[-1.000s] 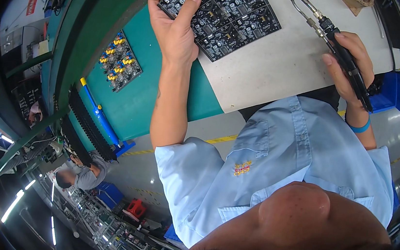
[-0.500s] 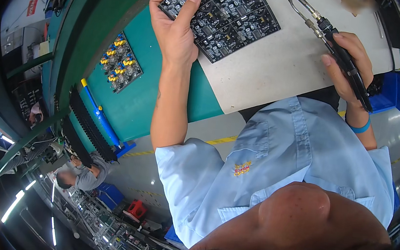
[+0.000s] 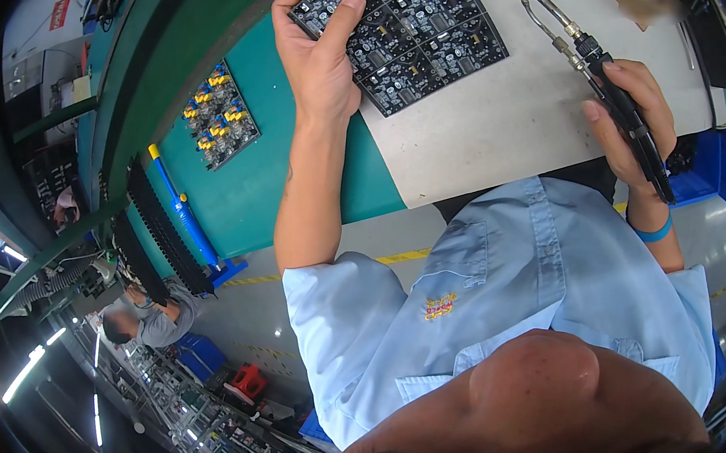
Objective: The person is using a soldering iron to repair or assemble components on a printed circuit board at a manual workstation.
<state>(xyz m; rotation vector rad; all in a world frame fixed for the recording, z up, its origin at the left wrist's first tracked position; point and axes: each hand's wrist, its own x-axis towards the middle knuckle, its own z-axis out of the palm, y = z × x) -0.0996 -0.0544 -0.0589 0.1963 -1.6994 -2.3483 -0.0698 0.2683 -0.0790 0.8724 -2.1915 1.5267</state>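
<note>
My left hand [image 3: 323, 59] grips the left edge of a black circuit board panel [image 3: 418, 38], its thumb on the top face and the other fingers underneath. The panel is divided into several repeated sections covered with small parts. In my right hand [image 3: 635, 118] is a black soldering iron [image 3: 626, 121] with a thin metal tube fixed along its shaft. Its tip points away from me at the far edge of view, to the right of the panel and apart from it. My right fingers wrap around the handle.
A pale mat [image 3: 451, 147] covers part of the green bench [image 3: 295, 202]. To the left lie a board with yellow and blue parts [image 3: 219, 119], a blue solder sucker [image 3: 187, 217] and a black slotted rack [image 3: 164, 228]. Blue bins [image 3: 723, 167] stand at right; another person [image 3: 154, 320] works farther off.
Almost nothing differs. The panel and my left hand have shifted very slightly; my right hand keeps the soldering iron in nearly the same place.
</note>
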